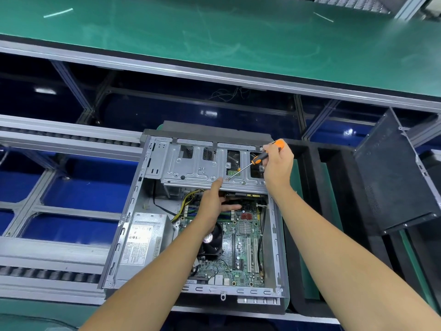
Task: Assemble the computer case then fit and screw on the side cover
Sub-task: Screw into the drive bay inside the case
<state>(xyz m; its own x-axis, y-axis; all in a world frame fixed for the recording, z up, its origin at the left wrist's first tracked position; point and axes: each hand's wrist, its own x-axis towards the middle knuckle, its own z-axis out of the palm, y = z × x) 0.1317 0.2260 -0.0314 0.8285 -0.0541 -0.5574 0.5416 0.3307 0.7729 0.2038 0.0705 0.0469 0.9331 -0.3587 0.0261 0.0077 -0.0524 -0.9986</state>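
While your right hand [278,163] grips the orange screwdriver [259,158], its tip sits on the drive cage [191,168] of the open computer case [133,206]. Your left hand [213,204] steadies the cage edge, fingers relaxed, thumb beside the tip. Side cover [391,173] leans well off to the right.

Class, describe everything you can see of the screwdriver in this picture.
The screwdriver has an orange and black handle and a thin bare metal shaft. The right hand grips the handle. It slants down to the left, its tip meeting a screw point near the front edge of the grey metal drive cage, beside the left hand's fingertip.
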